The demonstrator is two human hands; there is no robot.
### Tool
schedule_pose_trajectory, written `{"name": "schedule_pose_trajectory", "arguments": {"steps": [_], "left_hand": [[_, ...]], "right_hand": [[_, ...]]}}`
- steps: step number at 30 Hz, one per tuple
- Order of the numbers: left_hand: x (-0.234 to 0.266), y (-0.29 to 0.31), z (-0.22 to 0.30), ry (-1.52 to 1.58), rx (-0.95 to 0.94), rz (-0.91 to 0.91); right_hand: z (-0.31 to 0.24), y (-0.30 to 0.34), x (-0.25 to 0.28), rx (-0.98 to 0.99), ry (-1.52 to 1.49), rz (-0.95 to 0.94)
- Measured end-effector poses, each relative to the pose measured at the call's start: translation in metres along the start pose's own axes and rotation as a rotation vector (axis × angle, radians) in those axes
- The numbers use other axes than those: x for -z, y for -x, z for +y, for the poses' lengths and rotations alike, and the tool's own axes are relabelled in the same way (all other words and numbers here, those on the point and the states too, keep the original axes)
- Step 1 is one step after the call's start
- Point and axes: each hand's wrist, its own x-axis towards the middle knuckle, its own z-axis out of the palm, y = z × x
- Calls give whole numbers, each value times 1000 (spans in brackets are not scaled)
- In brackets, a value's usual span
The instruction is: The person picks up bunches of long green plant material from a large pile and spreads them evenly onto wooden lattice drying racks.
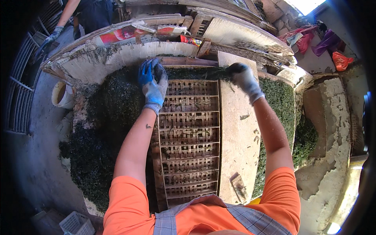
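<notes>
A rectangular wooden frame with woven bamboo slats (pixel 190 135) lies in front of me. Dark green shredded plant material (pixel 192 73) runs in a narrow band across its far end. At the far left corner is my left hand (pixel 153 84), in a blue and grey glove, its fingers and thumb apart, touching or just above the dark material. My right hand (pixel 246 81), in a grey glove with dark fingertips, is over the far part of a pale wooden board (pixel 239 137). Its blurred fingers reach the band's right end; whether they grip it is unclear.
A dark green heap (pixel 94 164) lies left of the frame; more green material (pixel 276 102) is right of the board. A small wood piece (pixel 238 187) rests on the board. Wooden planks (pixel 243 33) stand beyond. A white bucket (pixel 62 95) and another person's gloved hand (pixel 52 37) are at left.
</notes>
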Motion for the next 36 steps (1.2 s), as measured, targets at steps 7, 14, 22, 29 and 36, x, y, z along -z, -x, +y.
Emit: {"name": "schedule_pose_trajectory", "arguments": {"steps": [7,14,22,29,36], "left_hand": [[-18,14,-32,-168,65,-240],[-19,13,-27,-82,90,-168],[-4,-3,-8,-67,26,-67],[1,7,9,-86,-380,-587],[5,2,7,91,-161,-473]], "right_hand": [[-62,8,-12,325,610,180],[-82,-16,-78,283,359,-107],[-74,-51,-112,631,659,-366],[-76,-72,-68,-17,-227,-237],[-53,-16,-119,328,-253,-209]]}}
